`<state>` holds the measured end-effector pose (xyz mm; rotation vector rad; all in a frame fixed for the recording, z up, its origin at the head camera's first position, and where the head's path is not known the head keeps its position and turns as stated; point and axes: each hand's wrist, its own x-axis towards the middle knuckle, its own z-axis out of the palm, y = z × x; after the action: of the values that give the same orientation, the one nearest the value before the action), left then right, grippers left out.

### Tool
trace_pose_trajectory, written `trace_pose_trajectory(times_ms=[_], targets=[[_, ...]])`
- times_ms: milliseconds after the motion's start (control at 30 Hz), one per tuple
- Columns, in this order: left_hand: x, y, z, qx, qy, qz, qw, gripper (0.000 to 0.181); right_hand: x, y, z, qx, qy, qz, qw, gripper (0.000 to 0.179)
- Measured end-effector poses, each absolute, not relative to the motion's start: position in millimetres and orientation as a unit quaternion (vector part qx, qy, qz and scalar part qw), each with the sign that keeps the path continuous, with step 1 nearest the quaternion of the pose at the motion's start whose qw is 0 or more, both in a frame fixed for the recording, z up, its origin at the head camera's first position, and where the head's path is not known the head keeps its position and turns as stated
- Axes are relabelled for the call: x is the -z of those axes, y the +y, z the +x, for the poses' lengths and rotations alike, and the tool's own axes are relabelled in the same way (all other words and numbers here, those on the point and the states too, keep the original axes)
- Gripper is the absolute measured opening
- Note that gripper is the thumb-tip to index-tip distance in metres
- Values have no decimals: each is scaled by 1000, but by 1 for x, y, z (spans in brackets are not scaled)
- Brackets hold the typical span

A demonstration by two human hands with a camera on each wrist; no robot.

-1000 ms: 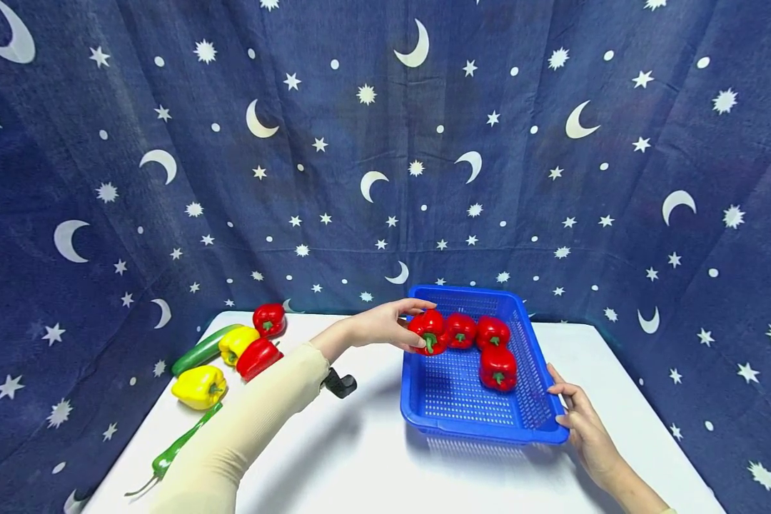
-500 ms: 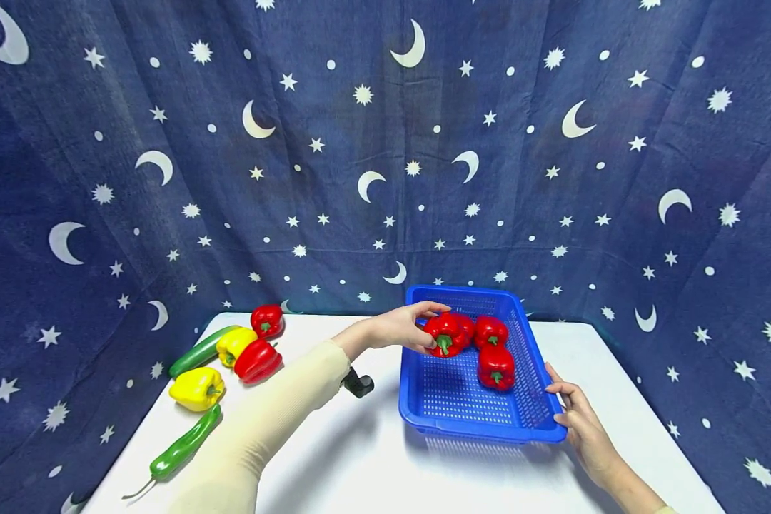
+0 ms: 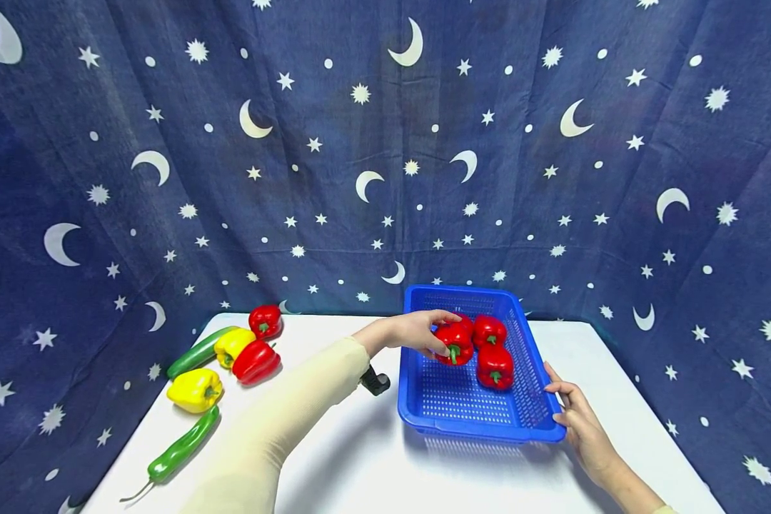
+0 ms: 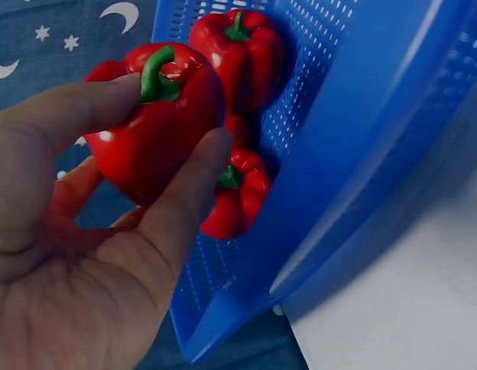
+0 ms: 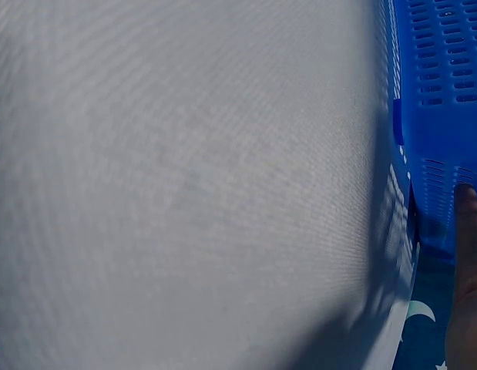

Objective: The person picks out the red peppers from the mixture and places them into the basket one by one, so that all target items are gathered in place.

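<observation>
My left hand (image 3: 417, 333) reaches in over the blue plastic basket (image 3: 469, 429) and grips a red bell pepper (image 3: 461, 338), green stem toward me. In the left wrist view, thumb and fingers wrap that pepper (image 4: 172, 135), with the thumb beside its stem. The held pepper partly covers another red bell pepper (image 3: 465, 322) behind it. Two more red bell peppers, one at the back (image 3: 490, 330) and one nearer (image 3: 495, 367), lie to its right. My right hand (image 3: 587, 435) holds the basket's right rim; one finger (image 5: 468, 231) shows against its side.
At the table's left lie two red bell peppers (image 3: 257, 362), two yellow bell peppers (image 3: 195, 390), a cucumber (image 3: 199, 352) and a long green chili pepper (image 3: 183, 446). A star-and-moon curtain (image 3: 334, 178) stands behind the white table (image 3: 353, 457).
The left hand has carried the red bell pepper rightward and slightly down, further into the basket. The right hand stays on the rim. The long green chili pepper has come fully into sight.
</observation>
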<state>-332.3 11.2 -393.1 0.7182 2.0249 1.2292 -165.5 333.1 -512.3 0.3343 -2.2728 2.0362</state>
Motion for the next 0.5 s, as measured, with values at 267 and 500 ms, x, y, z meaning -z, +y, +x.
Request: trace_pose_trajectory(times_ms=[267, 500], targets=[[394, 27, -330, -433, 793, 263, 338, 74, 511, 333, -165, -662, -740, 109, 36, 44], [398, 40, -325, -398, 820, 257, 321, 71, 511, 333, -165, -658, -744, 114, 36, 44]])
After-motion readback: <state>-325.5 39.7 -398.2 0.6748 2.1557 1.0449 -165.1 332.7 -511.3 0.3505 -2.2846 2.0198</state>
